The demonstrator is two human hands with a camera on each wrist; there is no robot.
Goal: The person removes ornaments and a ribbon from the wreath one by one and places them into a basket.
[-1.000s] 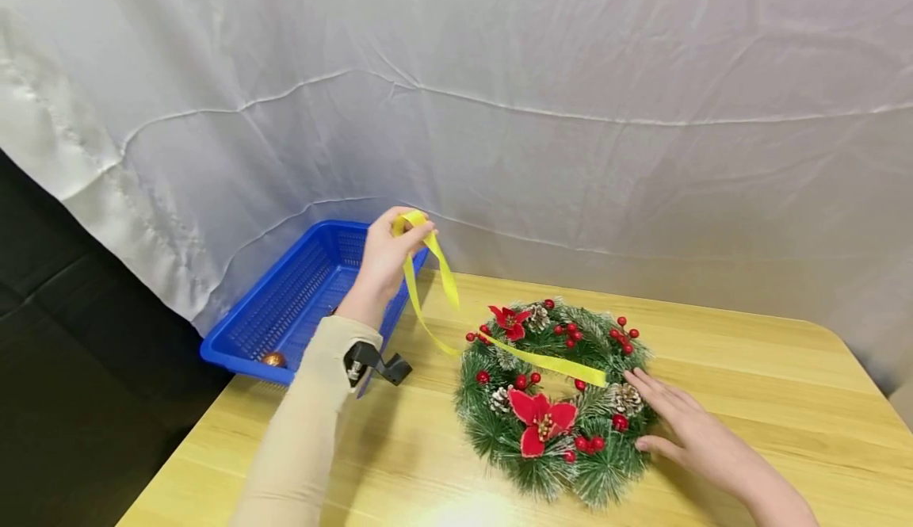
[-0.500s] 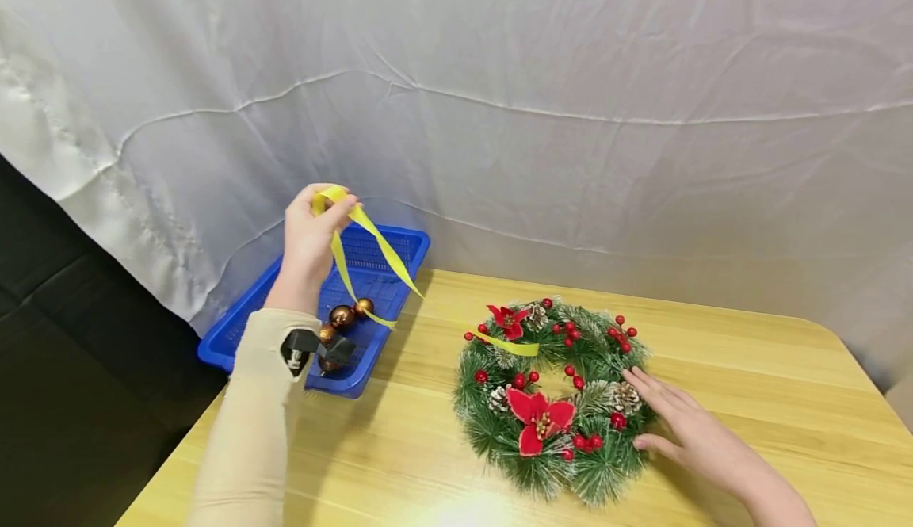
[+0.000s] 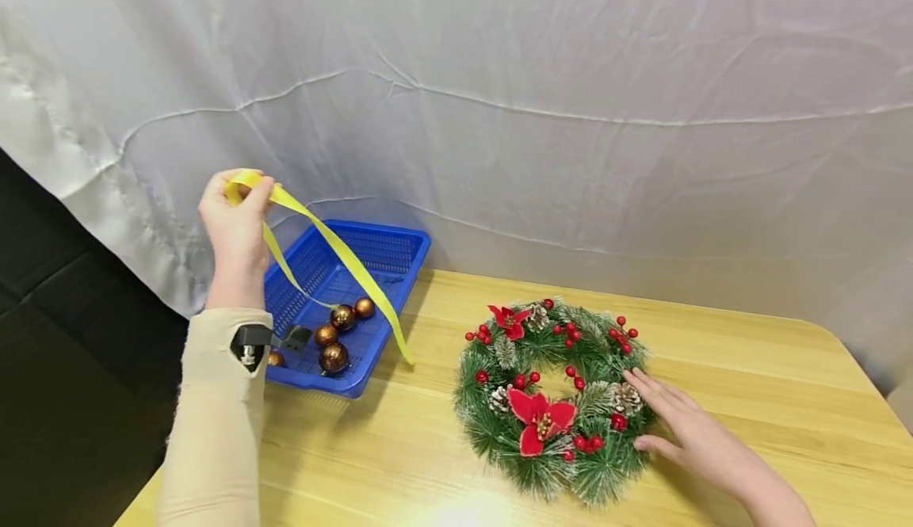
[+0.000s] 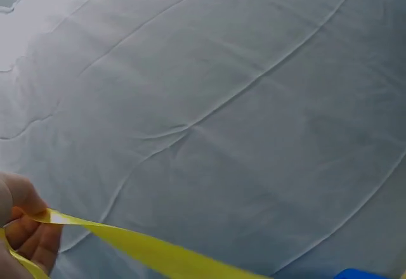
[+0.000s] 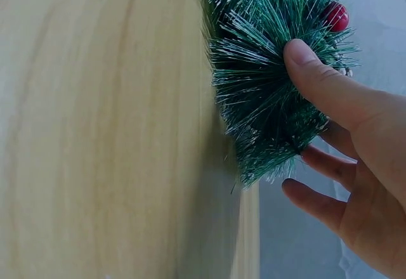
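Observation:
My left hand (image 3: 235, 214) pinches a yellow ribbon (image 3: 341, 250) between thumb and fingers, raised above the left side of the blue basket. One strand of the ribbon hangs across the basket to over the table, another drops toward the ornaments inside. In the left wrist view the ribbon (image 4: 158, 252) stretches away from the pinching fingertips (image 4: 47, 244). On the table lies a green Christmas wreath (image 3: 592, 408) with red poinsettias, red berries and pinecones. My right hand (image 3: 688, 428) rests at its right edge, fingers extended. The right wrist view has the thumb (image 5: 317, 76) on the green needles.
The blue basket (image 3: 421, 261) stands at the table's left edge with several copper-brown ball ornaments (image 3: 334, 358) in it. A light grey cloth (image 3: 571, 115) hangs behind the wooden table (image 3: 756, 384). Black fabric (image 3: 71, 353) is at the far left.
My left hand has moved left and up with the ribbon, drawing its trailing end off the wreath and over the basket. The right hand and the wreath have stayed put.

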